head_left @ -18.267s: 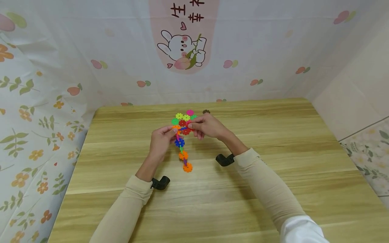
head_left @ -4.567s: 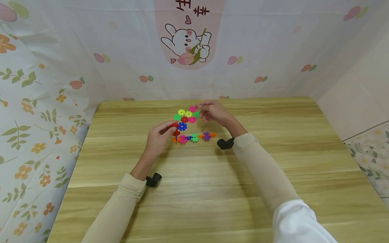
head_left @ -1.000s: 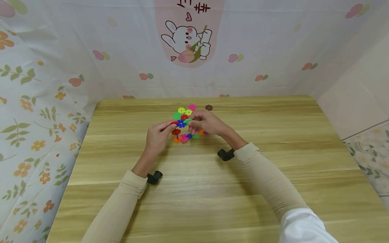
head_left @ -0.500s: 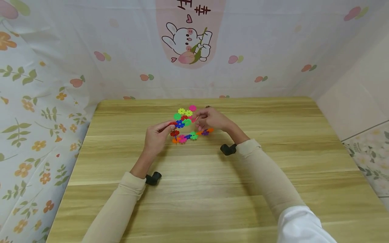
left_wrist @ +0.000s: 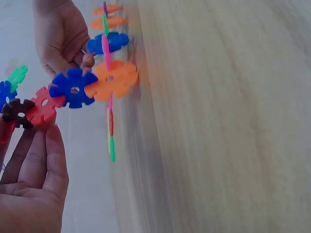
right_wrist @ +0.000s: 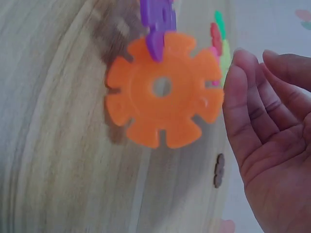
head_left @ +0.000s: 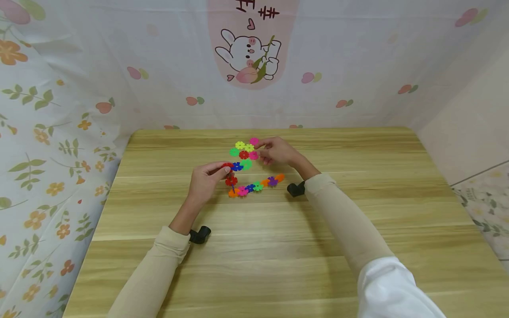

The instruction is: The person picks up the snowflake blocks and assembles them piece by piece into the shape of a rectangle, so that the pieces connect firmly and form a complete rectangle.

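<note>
In the head view, my left hand [head_left: 204, 181] pinches the upper end of a bent chain of interlocking snowflake discs at a red disc [head_left: 228, 167]. A blue disc [head_left: 237, 166] and a green disc [head_left: 246, 164] stick out to the right from there. The lower part runs right through a pink disc [head_left: 242, 191] to an orange disc [head_left: 280, 177]. The left wrist view shows a dark disc [left_wrist: 19, 113] by the fingers. My right hand [head_left: 279, 151] has its fingertips beside a loose pink disc [head_left: 253, 155]; in the right wrist view its fingers hold nothing.
Several loose discs lie behind the chain, among them a red disc [head_left: 244, 155], a yellow disc [head_left: 240, 145] and a green disc [head_left: 234, 152]. A brown disc [right_wrist: 219, 171] shows in the right wrist view. A patterned cloth [head_left: 318, 106] hangs behind the wooden table [head_left: 254, 265].
The green disc taken from the loose group now sits on the blue disc. My right hand has let go of it and moved right and back to the loose discs. The chain hangs slightly lower.
</note>
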A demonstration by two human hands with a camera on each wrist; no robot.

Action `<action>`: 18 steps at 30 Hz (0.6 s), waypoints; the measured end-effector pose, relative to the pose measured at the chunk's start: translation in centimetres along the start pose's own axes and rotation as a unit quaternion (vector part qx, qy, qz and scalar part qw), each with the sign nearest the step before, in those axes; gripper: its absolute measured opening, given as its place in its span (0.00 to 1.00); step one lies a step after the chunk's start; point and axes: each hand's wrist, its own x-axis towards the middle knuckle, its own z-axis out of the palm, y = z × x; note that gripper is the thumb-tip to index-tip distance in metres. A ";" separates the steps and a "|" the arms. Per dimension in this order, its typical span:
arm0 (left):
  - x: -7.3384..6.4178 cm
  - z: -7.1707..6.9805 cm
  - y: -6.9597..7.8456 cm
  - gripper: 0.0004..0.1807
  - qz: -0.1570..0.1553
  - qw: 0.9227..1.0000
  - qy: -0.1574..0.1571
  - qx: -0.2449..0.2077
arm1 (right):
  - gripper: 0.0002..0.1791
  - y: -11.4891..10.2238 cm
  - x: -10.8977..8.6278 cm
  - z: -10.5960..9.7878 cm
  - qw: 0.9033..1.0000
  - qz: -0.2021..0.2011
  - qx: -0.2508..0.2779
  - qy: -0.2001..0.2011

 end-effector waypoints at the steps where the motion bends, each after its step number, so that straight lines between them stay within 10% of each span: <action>1: 0.0 0.0 0.0 0.13 -0.003 1.000 -0.004 -0.004 | 0.17 0.1 0.2 0.1 1.000 0.001 -0.006 0.003; 18: 0.1 -0.1 -0.8 0.14 -0.046 0.998 -0.046 0.000 | 0.17 1.1 2.0 1.9 0.989 0.003 -0.144 0.036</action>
